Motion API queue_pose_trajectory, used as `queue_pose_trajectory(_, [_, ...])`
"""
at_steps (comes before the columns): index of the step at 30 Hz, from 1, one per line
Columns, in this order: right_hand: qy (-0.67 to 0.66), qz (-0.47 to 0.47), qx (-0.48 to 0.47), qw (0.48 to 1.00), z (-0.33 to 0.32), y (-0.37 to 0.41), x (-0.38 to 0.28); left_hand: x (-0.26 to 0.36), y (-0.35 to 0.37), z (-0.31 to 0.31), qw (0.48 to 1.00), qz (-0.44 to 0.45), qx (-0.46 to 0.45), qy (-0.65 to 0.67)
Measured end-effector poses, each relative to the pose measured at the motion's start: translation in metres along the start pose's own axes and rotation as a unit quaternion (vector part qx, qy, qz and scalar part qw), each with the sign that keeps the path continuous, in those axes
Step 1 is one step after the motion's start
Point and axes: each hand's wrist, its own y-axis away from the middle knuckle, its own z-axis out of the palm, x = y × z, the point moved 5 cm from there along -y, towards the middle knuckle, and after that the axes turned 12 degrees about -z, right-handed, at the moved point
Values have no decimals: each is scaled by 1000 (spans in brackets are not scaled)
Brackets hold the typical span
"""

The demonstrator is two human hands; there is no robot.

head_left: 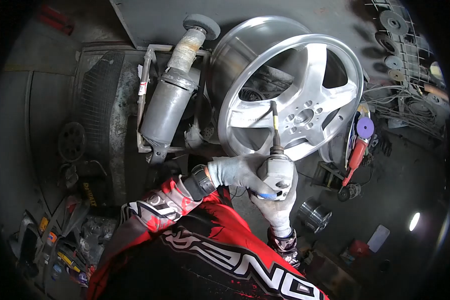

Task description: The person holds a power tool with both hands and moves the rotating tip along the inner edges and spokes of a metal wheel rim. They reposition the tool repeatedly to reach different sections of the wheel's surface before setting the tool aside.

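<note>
Both my gloved hands are wrapped round a grey die grinder (276, 172) with a long thin shaft. From the left, my left hand (240, 175) closes over its body, the blue-tipped thumb lying across the rear end. My right hand (281, 207) grips it from below and along the right side. Its shaft points away from me, and the dark tip overlaps a spoke of a shiny alloy wheel rim (304, 95), left of the hub. The rim stands tilted with its spoked face toward me.
A bench grinder (170, 105) on a metal frame stands left of the rim. To the right are a red polisher (356, 157) with a purple pad, coiled cables (415, 110) and several discs on a wire rack (410, 45). Various tools (67, 255) lie at lower left.
</note>
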Motion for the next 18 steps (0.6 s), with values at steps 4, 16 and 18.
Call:
queue_pose_trajectory(4, [-60,-6,-21,998,12,3,-9,-2,21,0,1000,-5,-6,25])
queue_pose_trajectory(16, [-153,-32,-27,987,25,2,-19,-8,49,-2,998,-16,57,-6])
queue_pose_trajectory(18, [-129,-10,-31,991,15,3,-7,-5,32,2,998,-30,42,21])
